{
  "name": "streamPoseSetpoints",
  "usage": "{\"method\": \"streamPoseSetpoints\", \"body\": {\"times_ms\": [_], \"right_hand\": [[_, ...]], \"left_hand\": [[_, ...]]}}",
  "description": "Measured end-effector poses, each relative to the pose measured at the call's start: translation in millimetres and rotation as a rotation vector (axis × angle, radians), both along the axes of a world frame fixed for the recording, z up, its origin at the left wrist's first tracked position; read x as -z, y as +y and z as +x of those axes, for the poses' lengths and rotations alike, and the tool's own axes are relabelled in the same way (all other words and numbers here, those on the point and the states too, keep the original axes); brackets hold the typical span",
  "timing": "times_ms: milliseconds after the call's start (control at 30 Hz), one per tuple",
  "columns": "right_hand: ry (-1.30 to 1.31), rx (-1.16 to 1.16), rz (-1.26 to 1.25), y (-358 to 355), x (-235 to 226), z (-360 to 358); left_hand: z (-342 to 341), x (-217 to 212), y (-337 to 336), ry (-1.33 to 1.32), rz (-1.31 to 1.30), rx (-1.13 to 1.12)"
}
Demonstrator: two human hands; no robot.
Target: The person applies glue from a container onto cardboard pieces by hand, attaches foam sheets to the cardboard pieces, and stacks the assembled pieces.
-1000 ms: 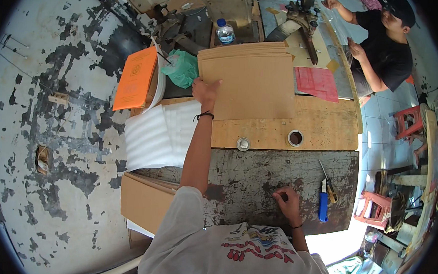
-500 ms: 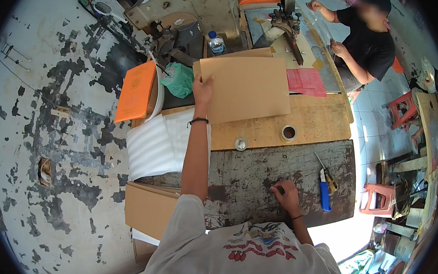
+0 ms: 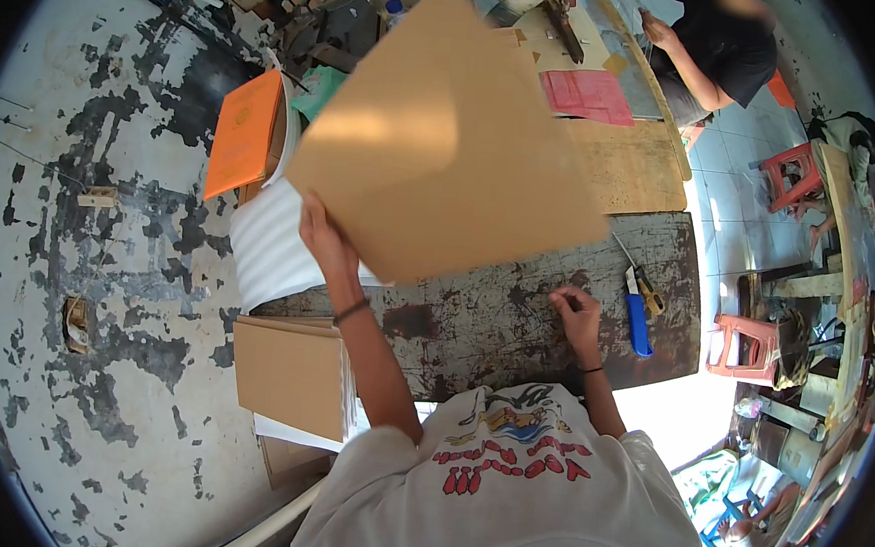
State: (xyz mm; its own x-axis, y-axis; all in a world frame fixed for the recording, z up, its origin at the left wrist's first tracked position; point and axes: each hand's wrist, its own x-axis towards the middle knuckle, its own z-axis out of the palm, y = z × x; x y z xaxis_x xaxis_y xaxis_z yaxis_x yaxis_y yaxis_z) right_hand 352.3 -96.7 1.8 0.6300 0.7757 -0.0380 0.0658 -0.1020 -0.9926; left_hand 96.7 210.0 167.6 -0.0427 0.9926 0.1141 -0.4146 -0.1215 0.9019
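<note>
My left hand is closed on the left edge of a brown cardboard sheet, which it lifts, tilted, above the worktable. The sheet covers much of the table's far part, and light glints on its upper left. Over the dark, scratched tabletop hovers my right hand, its fingers loosely bent and apart, with nothing visible in them. To its right lie a blue-handled cutter and a pair of scissors.
White foam sheets and a cardboard stack are at the left, below an orange folder. A red sheet lies on the far table. Across it sits another person. Red stools stand at the right.
My left hand has drawn the cardboard sheet off the far pile, toward me, tilting it up. My right hand has risen slightly from the tabletop. The view has shifted.
</note>
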Motion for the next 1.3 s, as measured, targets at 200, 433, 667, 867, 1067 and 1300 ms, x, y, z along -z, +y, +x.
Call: {"method": "streamPoseSetpoints", "body": {"times_ms": [200, 433, 667, 867, 1067, 1300], "right_hand": [[-0.050, 0.174, 0.037, 10.8, -25.8, 60.9], [-0.301, 0.059, -0.009, 95.0, -87.3, 93.6], [-0.999, 0.052, -0.161, 142.7, -64.7, 74.8], [-0.691, -0.090, -0.347, 153.8, -41.8, 73.6], [-0.788, -0.285, -0.031, 149.2, -33.2, 90.5], [-1.018, 0.033, -0.258, 144.5, -49.6, 43.6]], "left_hand": [[-57.8, 105.0, -133.4, 0.053, -0.457, 0.037], [-71.3, 154.1, -171.6, 0.599, -0.511, 0.079], [-49.1, 162.0, -178.1, 0.990, -0.226, -0.175], [-22.9, 164.6, -203.5, 1.280, -0.023, -0.168], [-18.7, 170.1, -217.4, 1.447, 0.236, -0.110], [-20.7, 170.3, -216.9, 1.407, 0.149, -0.065]]}}
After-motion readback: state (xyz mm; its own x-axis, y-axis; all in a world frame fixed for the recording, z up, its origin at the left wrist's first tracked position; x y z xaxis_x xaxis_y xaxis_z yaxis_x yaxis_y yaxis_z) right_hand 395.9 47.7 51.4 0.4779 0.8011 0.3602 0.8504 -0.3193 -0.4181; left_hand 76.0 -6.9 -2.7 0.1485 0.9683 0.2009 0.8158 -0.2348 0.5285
